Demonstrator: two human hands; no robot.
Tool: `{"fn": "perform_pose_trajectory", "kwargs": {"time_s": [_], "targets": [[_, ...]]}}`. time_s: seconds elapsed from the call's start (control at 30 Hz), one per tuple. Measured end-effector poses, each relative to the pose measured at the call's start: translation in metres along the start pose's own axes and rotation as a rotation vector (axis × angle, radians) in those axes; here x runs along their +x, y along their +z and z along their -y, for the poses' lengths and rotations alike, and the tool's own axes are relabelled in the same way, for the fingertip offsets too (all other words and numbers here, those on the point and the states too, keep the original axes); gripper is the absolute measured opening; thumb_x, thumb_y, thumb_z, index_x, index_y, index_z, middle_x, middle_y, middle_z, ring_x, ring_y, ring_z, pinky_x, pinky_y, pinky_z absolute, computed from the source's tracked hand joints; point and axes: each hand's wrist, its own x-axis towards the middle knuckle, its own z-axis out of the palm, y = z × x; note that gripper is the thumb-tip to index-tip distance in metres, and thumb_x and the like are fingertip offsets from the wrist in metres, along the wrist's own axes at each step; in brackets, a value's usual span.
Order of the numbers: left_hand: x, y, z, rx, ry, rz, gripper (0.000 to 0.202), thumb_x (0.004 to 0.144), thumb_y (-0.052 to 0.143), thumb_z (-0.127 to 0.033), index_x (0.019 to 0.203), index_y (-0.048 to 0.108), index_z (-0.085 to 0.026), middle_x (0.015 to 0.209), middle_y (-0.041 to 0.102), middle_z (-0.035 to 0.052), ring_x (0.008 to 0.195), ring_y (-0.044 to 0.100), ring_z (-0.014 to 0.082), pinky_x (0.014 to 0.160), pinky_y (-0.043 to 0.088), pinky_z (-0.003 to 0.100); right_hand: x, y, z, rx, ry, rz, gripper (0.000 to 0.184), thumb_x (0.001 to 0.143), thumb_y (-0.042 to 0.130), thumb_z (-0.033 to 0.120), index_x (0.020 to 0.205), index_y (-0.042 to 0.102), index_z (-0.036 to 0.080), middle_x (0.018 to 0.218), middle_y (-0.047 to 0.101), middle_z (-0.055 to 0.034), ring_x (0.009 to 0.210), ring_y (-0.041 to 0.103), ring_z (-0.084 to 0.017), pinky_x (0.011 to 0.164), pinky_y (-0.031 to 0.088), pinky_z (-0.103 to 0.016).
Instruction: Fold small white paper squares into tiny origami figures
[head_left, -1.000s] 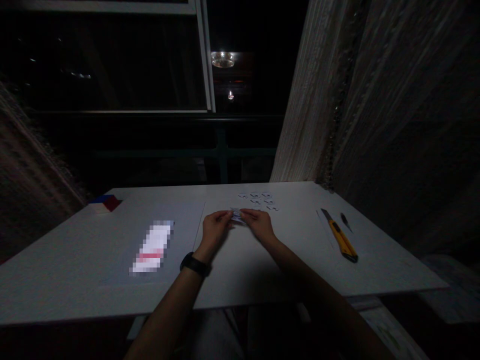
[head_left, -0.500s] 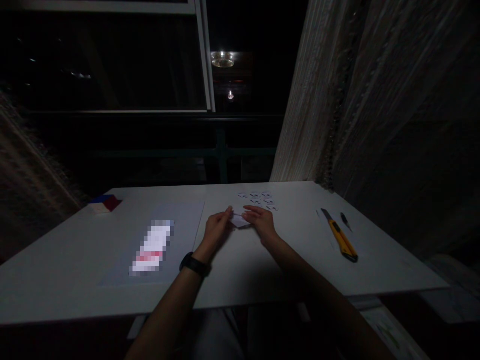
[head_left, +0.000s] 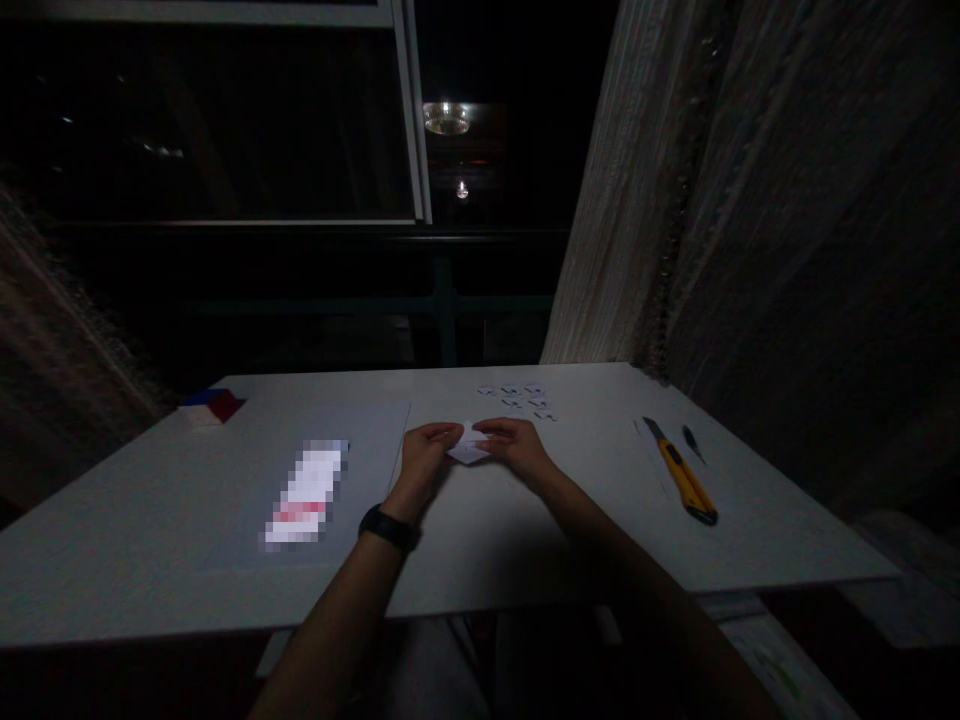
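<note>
Between my two hands is a small piece of folded white paper (head_left: pixel 468 446), pointed at its near end. My left hand (head_left: pixel 429 448) pinches its left side, thumb on top. My right hand (head_left: pixel 516 446) grips the right side with fingers and thumb. A dark watch sits on my left wrist. Just beyond my hands, several small white paper pieces with dark marks (head_left: pixel 511 391) lie in loose rows on the white table (head_left: pixel 480 560).
A yellow utility knife (head_left: pixel 686 480) lies at the right beside a small dark pointed tool (head_left: pixel 691 438). At the left, a lit, pixelated phone-like rectangle (head_left: pixel 307 490) rests on a pale sheet (head_left: pixel 375 450). A blue, red and white block (head_left: pixel 212 407) stands far left. Curtains (head_left: pixel 600 200) hang behind.
Both hands have turned and lowered slightly, and my left hand has shifted a little left. The folded paper now shows more of its face, with a point toward me.
</note>
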Motion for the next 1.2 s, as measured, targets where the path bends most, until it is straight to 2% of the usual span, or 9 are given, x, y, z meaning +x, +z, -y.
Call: {"fn": "perform_pose_trajectory", "kwargs": {"time_s": [0.1,0.27,0.37,0.57,0.77,0.93,1.2], "targets": [[0.001,0.000,0.001,-0.037,-0.012,0.014,0.034,0.050,0.074,-0.032,0.075,0.067,-0.010,0.072,0.067,0.0090,0.062,0.060,0.0179,0.058,0.045,0.029,0.000,-0.002,0.001,0.044,0.029,0.015,0.039,0.047,0.076,0.030,0.081,0.068,0.013,0.074,0.067,-0.0056,0.064,0.062,-0.017,0.061,0.051,-0.033],[0.001,0.000,0.001,-0.050,-0.055,0.105,0.035,0.051,0.074,-0.033,0.077,0.068,-0.010,0.072,0.067,0.0093,0.060,0.059,0.0166,0.057,0.045,0.028,-0.001,-0.001,0.002,0.038,0.049,0.021,0.039,0.048,0.076,0.029,0.083,0.068,0.014,0.073,0.067,-0.0049,0.064,0.062,-0.016,0.058,0.051,-0.030],[0.002,-0.001,0.003,-0.055,-0.071,0.106,0.034,0.050,0.074,-0.031,0.075,0.068,-0.009,0.070,0.067,0.0097,0.059,0.059,0.0168,0.057,0.045,0.028,-0.002,-0.003,0.005,0.041,0.057,0.068,0.038,0.047,0.076,0.025,0.082,0.068,0.014,0.073,0.067,-0.0046,0.065,0.062,-0.016,0.060,0.049,-0.029],[0.005,-0.004,0.006,-0.073,-0.071,0.103,0.034,0.051,0.074,-0.028,0.079,0.069,-0.009,0.071,0.067,0.0102,0.058,0.059,0.0162,0.055,0.045,0.027,-0.004,-0.010,0.008,0.036,0.121,0.148,0.033,0.052,0.074,0.023,0.083,0.068,0.014,0.067,0.067,-0.0046,0.058,0.061,-0.014,0.054,0.045,-0.025],[0.002,-0.003,0.004,-0.070,-0.087,0.148,0.036,0.054,0.073,-0.029,0.082,0.069,-0.008,0.074,0.067,0.0114,0.058,0.059,0.0163,0.053,0.045,0.027,-0.002,-0.010,0.006,0.023,0.114,0.151,0.030,0.053,0.073,0.026,0.080,0.069,0.013,0.059,0.065,-0.0030,0.052,0.058,-0.013,0.053,0.044,-0.025],[0.000,-0.002,0.004,-0.046,-0.075,0.194,0.035,0.053,0.073,-0.031,0.078,0.069,-0.007,0.068,0.067,0.0107,0.056,0.058,0.0164,0.051,0.044,0.027,-0.001,-0.011,0.003,-0.041,0.099,0.178,0.029,0.052,0.074,0.025,0.079,0.070,0.013,0.059,0.063,-0.0017,0.050,0.055,-0.011,0.051,0.041,-0.023],[-0.002,0.000,0.003,0.048,-0.036,0.195,0.031,0.053,0.073,-0.029,0.074,0.069,-0.006,0.064,0.065,0.0092,0.055,0.055,0.0145,0.052,0.041,0.026,0.001,-0.012,-0.002,-0.093,0.058,0.222,0.028,0.051,0.076,0.025,0.076,0.070,0.013,0.067,0.066,-0.0035,0.061,0.058,-0.014,0.061,0.044,-0.028]]}}
